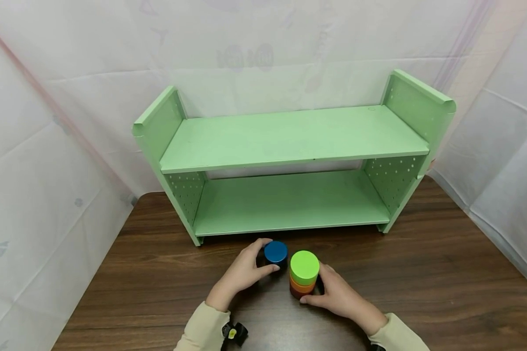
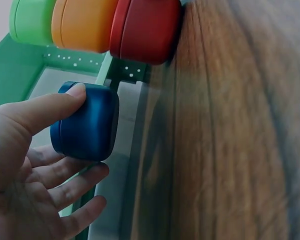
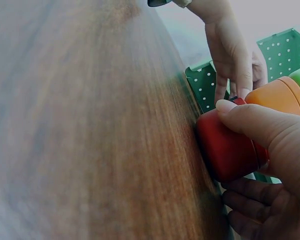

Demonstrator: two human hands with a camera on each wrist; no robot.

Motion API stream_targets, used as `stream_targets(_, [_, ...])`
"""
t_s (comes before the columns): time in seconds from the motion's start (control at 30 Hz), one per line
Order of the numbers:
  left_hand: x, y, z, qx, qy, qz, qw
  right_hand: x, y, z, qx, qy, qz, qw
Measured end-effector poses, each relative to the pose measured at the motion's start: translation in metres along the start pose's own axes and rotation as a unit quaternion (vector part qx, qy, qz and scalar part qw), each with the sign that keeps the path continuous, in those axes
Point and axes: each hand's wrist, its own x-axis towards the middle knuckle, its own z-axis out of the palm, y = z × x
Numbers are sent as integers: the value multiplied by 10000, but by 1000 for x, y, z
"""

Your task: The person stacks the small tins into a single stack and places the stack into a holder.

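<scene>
My left hand (image 1: 242, 269) pinches a small blue lidded canister (image 1: 275, 252) between thumb and fingers. In the left wrist view the canister's base appears slightly above the wood. Just right of it stands a stack: a light green canister (image 1: 305, 268) on top, an orange canister (image 3: 277, 97) in the middle and a red canister (image 3: 227, 145) at the bottom on the table. My right hand (image 1: 340, 295) holds the red canister low on the stack, thumb on the near side. Its other fingers are partly hidden behind the stack in the head view.
A light green two-tier shelf (image 1: 290, 229) with perforated side panels stands behind the hands on the dark wooden table (image 1: 158, 292). White patterned sheets (image 1: 92, 122) hang behind and at both sides. A black strap (image 1: 234, 333) sits on the left wrist.
</scene>
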Motion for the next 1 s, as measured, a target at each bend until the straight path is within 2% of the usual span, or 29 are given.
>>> stream_targets(0.33, [-5, 5, -12, -69, 297, -65, 9995, 0, 1, 1, -158, 106, -148, 9997])
stream_targets(0.63, [-7, 12, -19, 61, 621, -144, 9979, -1, 1, 1, -155, 107, -159, 9997])
stream_targets(1.0, [-9, 18, -25, 192, 873, 4, 9960, -1, -1, 1, -231, 142, -246, 9993])
